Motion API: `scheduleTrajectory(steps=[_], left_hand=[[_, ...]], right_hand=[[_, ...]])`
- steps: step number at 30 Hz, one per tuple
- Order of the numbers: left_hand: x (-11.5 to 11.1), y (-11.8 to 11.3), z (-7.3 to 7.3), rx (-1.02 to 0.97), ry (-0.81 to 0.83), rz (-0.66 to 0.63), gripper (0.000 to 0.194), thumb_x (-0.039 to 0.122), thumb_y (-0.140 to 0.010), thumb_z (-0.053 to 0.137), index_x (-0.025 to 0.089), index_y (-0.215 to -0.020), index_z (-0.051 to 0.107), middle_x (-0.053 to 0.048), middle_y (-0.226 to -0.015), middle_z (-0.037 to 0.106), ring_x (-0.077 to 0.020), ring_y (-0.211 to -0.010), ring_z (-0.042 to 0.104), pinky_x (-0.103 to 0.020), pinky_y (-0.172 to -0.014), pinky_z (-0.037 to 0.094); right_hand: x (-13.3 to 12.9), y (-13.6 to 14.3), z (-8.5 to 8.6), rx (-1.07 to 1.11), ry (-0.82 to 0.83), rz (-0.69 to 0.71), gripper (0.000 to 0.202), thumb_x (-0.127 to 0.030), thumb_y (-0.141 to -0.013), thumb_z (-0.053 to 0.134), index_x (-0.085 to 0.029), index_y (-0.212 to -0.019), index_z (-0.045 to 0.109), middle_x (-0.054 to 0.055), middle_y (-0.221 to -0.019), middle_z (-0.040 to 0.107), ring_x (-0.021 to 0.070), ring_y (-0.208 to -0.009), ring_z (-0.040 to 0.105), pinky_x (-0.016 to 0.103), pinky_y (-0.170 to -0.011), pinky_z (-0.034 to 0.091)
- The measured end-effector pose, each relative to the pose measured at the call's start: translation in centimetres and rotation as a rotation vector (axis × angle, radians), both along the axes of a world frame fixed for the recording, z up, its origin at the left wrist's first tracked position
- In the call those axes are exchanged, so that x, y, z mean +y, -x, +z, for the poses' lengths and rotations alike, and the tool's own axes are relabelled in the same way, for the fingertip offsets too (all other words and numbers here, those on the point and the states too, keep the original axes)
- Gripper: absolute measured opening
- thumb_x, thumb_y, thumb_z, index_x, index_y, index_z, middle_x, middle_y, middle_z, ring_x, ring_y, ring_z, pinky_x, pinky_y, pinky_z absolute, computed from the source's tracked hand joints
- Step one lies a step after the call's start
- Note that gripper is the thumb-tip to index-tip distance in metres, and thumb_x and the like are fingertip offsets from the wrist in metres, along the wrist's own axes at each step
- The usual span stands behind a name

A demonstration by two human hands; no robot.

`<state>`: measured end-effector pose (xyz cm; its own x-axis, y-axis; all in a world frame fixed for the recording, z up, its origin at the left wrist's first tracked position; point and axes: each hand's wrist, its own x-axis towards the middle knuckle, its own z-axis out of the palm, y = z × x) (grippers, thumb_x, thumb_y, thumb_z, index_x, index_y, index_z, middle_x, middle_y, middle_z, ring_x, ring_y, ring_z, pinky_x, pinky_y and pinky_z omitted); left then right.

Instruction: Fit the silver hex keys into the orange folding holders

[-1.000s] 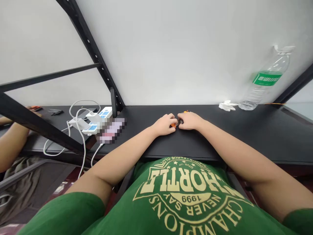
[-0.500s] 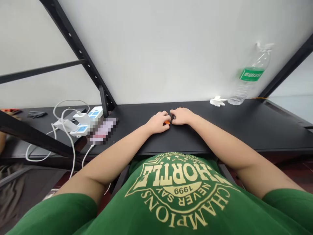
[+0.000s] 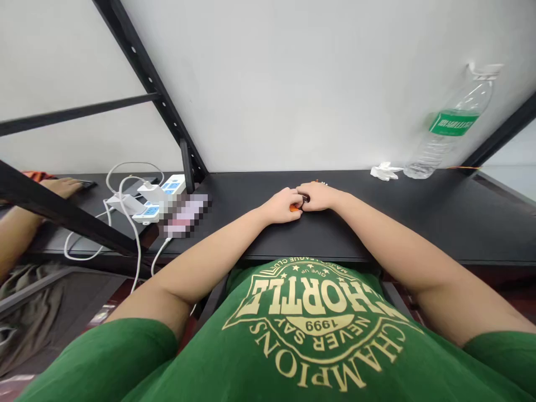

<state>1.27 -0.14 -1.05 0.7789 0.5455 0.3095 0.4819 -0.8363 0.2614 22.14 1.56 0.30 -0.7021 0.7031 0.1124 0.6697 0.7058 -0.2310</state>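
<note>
The left hand point(image 3: 283, 205) and right hand point(image 3: 320, 196) meet over the black table point(image 3: 268, 240), fingertips touching or nearly so. An orange piece point(image 3: 294, 208) sits in the left hand's curled fingers, at eight o'clock from the right fingertips, so the left hand is nearer. The right fingers close around a dark piece point(image 3: 306, 198), at about two o'clock from the orange one. The visible parts line up from eight to two; whether they join, and the true long axis, I cannot tell.
</note>
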Motion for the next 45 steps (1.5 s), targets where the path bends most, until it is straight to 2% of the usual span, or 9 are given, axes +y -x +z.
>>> scheduleTrajectory(steps=[10, 13, 19, 25, 29, 32, 38, 42, 45], left_hand=[[-1.0, 0.2, -0.1, -0.025, 0.002, 0.05, 0.012, 0.022, -0.076, 0.063, 0.021, -0.072, 0.052, -0.002, -0.088, 0.063, -0.0198, -0.084, 0.055, -0.036, -0.086, 0.045], [-1.7, 0.6, 0.0, 0.024, 0.037, 0.062, 0.02, 0.021, -0.078, 0.062, 0.021, -0.066, 0.046, -0.001, -0.077, 0.058, -0.019, -0.079, 0.054, -0.033, -0.076, 0.044], [-2.6, 1.6, 0.6, 0.061, -0.009, 0.138, 0.023, 0.036, -0.086, 0.066, 0.022, -0.075, 0.052, -0.003, -0.086, 0.06, -0.0205, -0.083, 0.056, -0.032, -0.071, 0.044], [-2.2, 2.5, 1.7, 0.131, 0.015, 0.361, 0.032, 0.054, -0.088, 0.065, 0.022, -0.089, 0.058, -0.006, -0.096, 0.064, -0.0213, -0.079, 0.06, -0.033, -0.066, 0.041], [-2.0, 3.7, 2.5, 0.192, 0.141, 0.548, 0.047, 0.069, -0.085, 0.063, 0.023, -0.091, 0.06, -0.007, -0.085, 0.067, -0.0259, -0.077, 0.063, -0.034, -0.065, 0.038], [-1.9, 4.7, 3.2, 0.231, 0.242, 0.544, 0.05, 0.073, -0.079, 0.067, 0.024, -0.086, 0.061, -0.006, -0.079, 0.069, -0.0257, -0.072, 0.063, -0.033, -0.062, 0.037], [-1.7, 5.0, 3.7, 0.185, 0.357, 0.425, 0.033, 0.056, -0.083, 0.071, 0.024, -0.084, 0.064, -0.001, -0.075, 0.069, -0.0198, -0.064, 0.06, -0.031, -0.059, 0.038], [-1.4, 4.6, 3.0, 0.105, 0.301, 0.37, 0.015, 0.039, -0.086, 0.069, 0.024, -0.087, 0.065, 0.0, -0.077, 0.069, -0.0182, -0.068, 0.061, -0.03, -0.063, 0.04], [-1.3, 4.4, 2.6, 0.048, 0.236, 0.388, 0.015, 0.038, -0.089, 0.066, 0.024, -0.094, 0.064, -0.001, -0.082, 0.07, -0.0192, -0.074, 0.063, -0.03, -0.067, 0.041]], right_hand=[[-0.1, 0.5, -0.1, -0.027, -0.011, 0.003, 0.017, -0.032, -0.081, 0.07, -0.023, -0.094, 0.064, 0.006, -0.1, 0.07, 0.0221, -0.088, 0.064, 0.029, -0.075, 0.043], [0.1, 0.5, -0.3, -0.054, -0.034, -0.02, 0.012, -0.03, -0.081, 0.068, -0.022, -0.088, 0.062, 0.005, -0.096, 0.068, 0.0205, -0.083, 0.062, 0.028, -0.071, 0.041], [0.0, -0.1, -0.5, -0.028, -0.015, -0.043, 0.011, -0.024, -0.08, 0.066, -0.022, -0.09, 0.061, 0.004, -0.097, 0.065, 0.0182, -0.08, 0.06, 0.027, -0.07, 0.04], [0.3, 0.3, -0.9, -0.06, -0.042, -0.119, 0.021, -0.028, -0.083, 0.067, -0.021, -0.103, 0.064, 0.007, -0.105, 0.064, 0.0201, -0.082, 0.06, 0.029, -0.071, 0.041], [1.1, 1.4, -1.8, -0.048, -0.047, -0.253, 0.026, -0.028, -0.09, 0.062, -0.021, -0.114, 0.064, 0.01, -0.116, 0.062, 0.0215, -0.086, 0.063, 0.031, -0.075, 0.046], [2.1, 2.6, -2.1, -0.053, -0.04, -0.347, 0.027, -0.028, -0.093, 0.059, -0.022, -0.119, 0.065, 0.012, -0.122, 0.06, 0.023, -0.09, 0.064, 0.033, -0.079, 0.048], [4.5, 4.5, -2.1, -0.028, 0.011, -0.37, 0.033, -0.028, -0.095, 0.058, -0.026, -0.127, 0.066, 0.011, -0.128, 0.058, 0.025, -0.097, 0.066, 0.036, -0.083, 0.052], [4.9, 4.3, -2.9, 0.09, -0.023, -0.355, 0.056, -0.026, -0.096, 0.054, -0.026, -0.152, 0.049, 0.013, -0.138, 0.055, 0.0258, -0.104, 0.065, 0.037, -0.087, 0.053], [4.6, 3.7, -3.2, 0.171, -0.067, -0.323, 0.063, -0.022, -0.092, 0.056, -0.02, -0.155, 0.044, 0.016, -0.14, 0.055, 0.0261, -0.108, 0.063, 0.038, -0.091, 0.052]])
